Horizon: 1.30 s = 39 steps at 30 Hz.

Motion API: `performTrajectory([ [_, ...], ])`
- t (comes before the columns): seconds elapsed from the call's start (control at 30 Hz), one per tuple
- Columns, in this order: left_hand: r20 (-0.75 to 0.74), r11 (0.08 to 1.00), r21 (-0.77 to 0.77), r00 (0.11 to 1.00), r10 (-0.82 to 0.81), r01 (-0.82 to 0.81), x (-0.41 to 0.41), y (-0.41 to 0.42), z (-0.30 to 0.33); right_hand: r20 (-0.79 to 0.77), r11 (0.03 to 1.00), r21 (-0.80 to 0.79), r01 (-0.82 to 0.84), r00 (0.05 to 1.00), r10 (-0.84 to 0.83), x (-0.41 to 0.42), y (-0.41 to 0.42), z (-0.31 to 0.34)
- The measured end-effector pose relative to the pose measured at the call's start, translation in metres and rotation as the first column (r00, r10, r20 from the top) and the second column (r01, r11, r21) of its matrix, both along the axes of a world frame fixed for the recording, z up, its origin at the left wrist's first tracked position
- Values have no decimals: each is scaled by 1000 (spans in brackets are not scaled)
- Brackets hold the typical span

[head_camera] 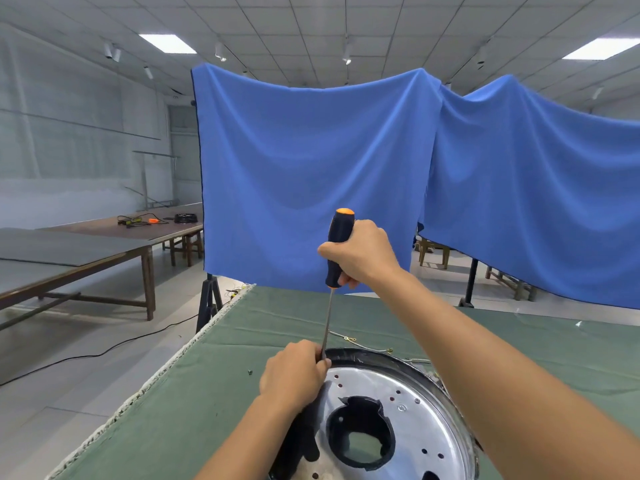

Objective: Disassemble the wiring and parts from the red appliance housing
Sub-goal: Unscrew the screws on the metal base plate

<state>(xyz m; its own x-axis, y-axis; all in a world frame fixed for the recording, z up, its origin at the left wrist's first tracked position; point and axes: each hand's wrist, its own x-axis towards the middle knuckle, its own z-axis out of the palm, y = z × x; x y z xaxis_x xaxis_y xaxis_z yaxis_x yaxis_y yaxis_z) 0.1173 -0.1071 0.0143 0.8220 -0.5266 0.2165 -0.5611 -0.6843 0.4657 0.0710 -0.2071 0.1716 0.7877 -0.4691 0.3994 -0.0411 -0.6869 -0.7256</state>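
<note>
On the green table cover (214,403), near its front edge, I see the appliance housing (391,410) lying with its shiny perforated metal plate facing up. My right hand (363,252) is wrapped tight around the black-and-orange screwdriver (337,247), held nearly upright. My left hand (294,374) is closed around its shaft at the housing's rim. Loose wires (349,338) lie just behind.

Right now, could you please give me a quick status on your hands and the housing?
Right hand gripping screwdriver handle, shaft upright. Left hand steadying shaft at housing rim. Loose wires behind on cloth, clear.
</note>
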Motion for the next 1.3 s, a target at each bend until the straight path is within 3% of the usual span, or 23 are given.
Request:
performTrajectory([
  [0.1,46,1000,5,999,6,-6,0,1,-2,-155,963,86,-255,951,266,-2,-12,13],
  [0.17,62,1000,27,998,4,-5,0,1,-2,-222,936,135,-326,911,349,-6,-19,21],
  [0.33,62,999,27,998,25,-27,1,1,-2,-327,980,89,-180,924,199,-12,-13,30],
  [0.43,64,999,23,998,27,-28,1,1,-3,-191,980,-195,45,978,-82,-13,2,46],
  [0.47,59,999,20,998,26,-28,1,1,-3,-133,913,-383,141,969,-206,-12,6,50],
  [0.53,51,1000,16,998,26,-27,2,1,-4,-59,674,-700,236,921,-384,-8,19,51],
  [0.57,48,999,16,999,27,-28,2,2,-3,-50,584,-776,237,900,-432,-4,24,49],
  [0.63,39,1000,15,999,27,-27,2,2,-3,-82,508,-839,195,878,-473,3,33,47],
  [0.73,22,1000,8,999,25,-25,2,2,-4,-143,539,-832,131,888,-437,9,31,51],
  [0.8,12,999,8,999,31,-31,3,1,-4,-227,610,-790,52,901,-371,8,28,58],
  [0.93,4,998,22,999,50,-50,4,0,-4,-530,803,-567,-186,828,-183,-3,22,79],
  [1.03,8,998,32,999,53,-53,5,0,-5,-575,871,-448,-202,811,-108,-7,19,79],
  [1.1,15,998,48,999,47,-48,4,-1,-5,-532,846,-518,-127,822,-203,-8,21,73],
  [1.2,16,997,61,999,38,-39,3,0,-5,-326,630,-776,33,834,-446,-3,28,66],
  [1.23,13,997,63,999,39,-40,3,1,-5,-290,584,-811,42,837,-464,0,31,65],
  [1.3,8,996,82,999,37,-38,1,1,-4,-328,604,-797,-21,855,-402,8,35,67],
])
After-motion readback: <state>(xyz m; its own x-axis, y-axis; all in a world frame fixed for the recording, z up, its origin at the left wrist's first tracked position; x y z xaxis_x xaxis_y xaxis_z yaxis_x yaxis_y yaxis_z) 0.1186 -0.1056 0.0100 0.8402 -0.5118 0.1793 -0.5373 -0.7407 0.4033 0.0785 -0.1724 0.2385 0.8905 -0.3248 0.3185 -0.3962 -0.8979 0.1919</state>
